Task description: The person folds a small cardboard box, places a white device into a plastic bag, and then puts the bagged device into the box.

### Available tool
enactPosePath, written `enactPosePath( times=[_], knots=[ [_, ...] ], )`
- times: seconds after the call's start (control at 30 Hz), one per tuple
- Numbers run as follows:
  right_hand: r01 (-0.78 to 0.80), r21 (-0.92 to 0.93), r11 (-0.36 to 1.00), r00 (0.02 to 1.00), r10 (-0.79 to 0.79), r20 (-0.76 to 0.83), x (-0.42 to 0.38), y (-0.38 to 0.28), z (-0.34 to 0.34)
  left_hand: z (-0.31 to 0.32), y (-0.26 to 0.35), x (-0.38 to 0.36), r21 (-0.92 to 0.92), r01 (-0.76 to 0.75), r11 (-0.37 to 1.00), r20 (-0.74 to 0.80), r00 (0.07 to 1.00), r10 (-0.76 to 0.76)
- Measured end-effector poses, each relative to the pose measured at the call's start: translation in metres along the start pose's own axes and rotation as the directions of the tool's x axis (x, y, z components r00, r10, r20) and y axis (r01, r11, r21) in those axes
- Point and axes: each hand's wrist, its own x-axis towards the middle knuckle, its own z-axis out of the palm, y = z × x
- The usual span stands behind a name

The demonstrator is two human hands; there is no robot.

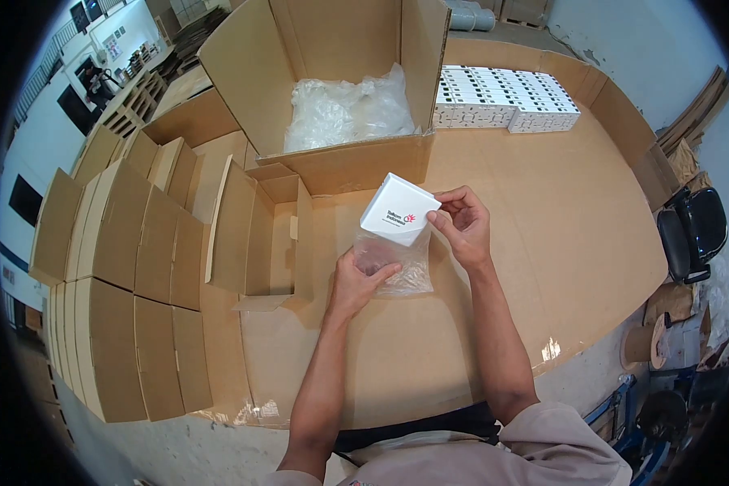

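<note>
A small white box (pixel 398 209) with a red logo and dark print is tilted above the table, partly inside a clear plastic bag (pixel 409 274). The thumb and fingers of my right hand (pixel 464 225) pinch the box at its right edge. From below, my left hand (pixel 360 279) grips the bag, its thumb lying across the film. To the left of my hands stands an open cardboard carton (pixel 271 243) with its flaps up; its visible inside shows only bare cardboard.
Behind my hands, a large open carton (pixel 344 166) holds crumpled clear plastic bags (pixel 352 109). Rows of white boxes (pixel 506 97) stand at the back right. Brown cartons (pixel 117 300) are stacked on the left. The cardboard-covered table (pixel 559 227) has a raised rim. A black chair (pixel 692 235) stands at right.
</note>
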Motion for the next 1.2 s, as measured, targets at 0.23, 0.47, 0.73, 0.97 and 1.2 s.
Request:
enactPosePath(
  times=[0.23,0.47,0.73,0.97,1.2],
  knots=[
    [-0.001,-0.030,1.000,1.000,0.001,0.021,0.000,0.002,-0.003,0.000,-0.002,0.001,-0.018,-0.031,0.999,-0.003,1.000,0.030],
    [-0.009,-0.122,0.993,0.997,0.018,0.080,-0.001,0.001,-0.003,0.000,-0.002,0.000,-0.051,-0.053,0.997,0.012,0.999,0.053],
    [-0.041,-0.109,0.993,0.995,0.050,0.090,-0.002,0.000,-0.006,-0.009,-0.006,0.005,-0.145,-0.126,0.981,-0.001,0.992,0.127],
    [-0.052,-0.135,0.989,0.990,0.069,0.120,-0.002,-0.006,-0.001,-0.011,-0.007,0.004,-0.096,-0.151,0.984,-0.012,0.989,0.150],
    [-0.152,-0.129,0.980,0.980,0.167,0.113,-0.003,-0.004,0.005,-0.007,-0.012,0.006,-0.255,-0.120,0.960,-0.068,0.992,0.106]
  ],
)
